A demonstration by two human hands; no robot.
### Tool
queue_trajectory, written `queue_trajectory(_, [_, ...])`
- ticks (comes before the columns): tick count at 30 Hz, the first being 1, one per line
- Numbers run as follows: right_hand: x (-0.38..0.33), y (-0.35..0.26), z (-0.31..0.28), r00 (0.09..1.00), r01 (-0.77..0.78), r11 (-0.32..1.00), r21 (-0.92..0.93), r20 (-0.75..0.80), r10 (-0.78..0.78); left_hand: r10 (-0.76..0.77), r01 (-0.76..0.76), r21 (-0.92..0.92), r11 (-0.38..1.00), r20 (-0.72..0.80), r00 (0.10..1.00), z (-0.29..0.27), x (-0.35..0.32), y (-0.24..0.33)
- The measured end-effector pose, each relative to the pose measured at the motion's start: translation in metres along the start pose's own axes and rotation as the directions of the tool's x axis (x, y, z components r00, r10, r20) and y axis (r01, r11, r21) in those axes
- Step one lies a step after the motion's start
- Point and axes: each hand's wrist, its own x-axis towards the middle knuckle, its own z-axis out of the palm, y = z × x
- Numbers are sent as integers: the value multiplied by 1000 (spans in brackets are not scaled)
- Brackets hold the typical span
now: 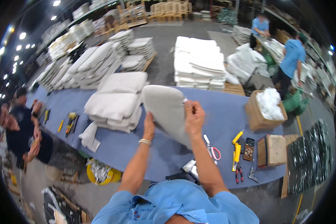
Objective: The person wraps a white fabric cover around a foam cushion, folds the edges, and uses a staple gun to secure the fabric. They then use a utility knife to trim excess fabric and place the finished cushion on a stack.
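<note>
A light grey upholstered cushion with rounded corners is held up, tilted, over the blue-covered table. My left hand grips its left edge, fingers mostly hidden behind it. At the right edge, my right hand is closed with the fingertips pinched at the rim; whether they hold fabric or something small I cannot make out. Just left of the cushion lies a pile of similar grey cushions. Scissors with red handles rest on the table beside my right forearm.
To the right lie yellow utility knives, red-handled pliers, a phone, a box of white stuffing and a closed carton. A drill sits left. White cushion stacks stand beyond the table. Several people work nearby.
</note>
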Motion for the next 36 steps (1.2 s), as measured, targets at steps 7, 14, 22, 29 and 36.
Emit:
queue_trajectory(7, [-17, -31, -9, 985, 172, 967, -188, 59, -163, -157, -3, 540, 841, 251, 955, -22, 16, 100])
queue_trajectory(14, [-125, 12, -45, 980, -110, 910, -399, 108, 166, -556, 194, 598, 777, 508, 658, -66, -89, -38])
queue_trajectory(22, [-176, 90, -112, 928, -335, 818, -469, -13, 372, -371, 92, 452, 887, 581, 725, 17, -156, -24])
queue_trajectory(29, [-183, 100, -116, 805, -590, 807, -32, 57, 591, -404, 57, 461, 886, 703, 586, 55, -135, 14])
queue_trajectory(36, [-194, 110, -116, 683, -729, 667, 151, 115, 721, -398, -102, 551, 828, 706, 586, 63, -137, 29])
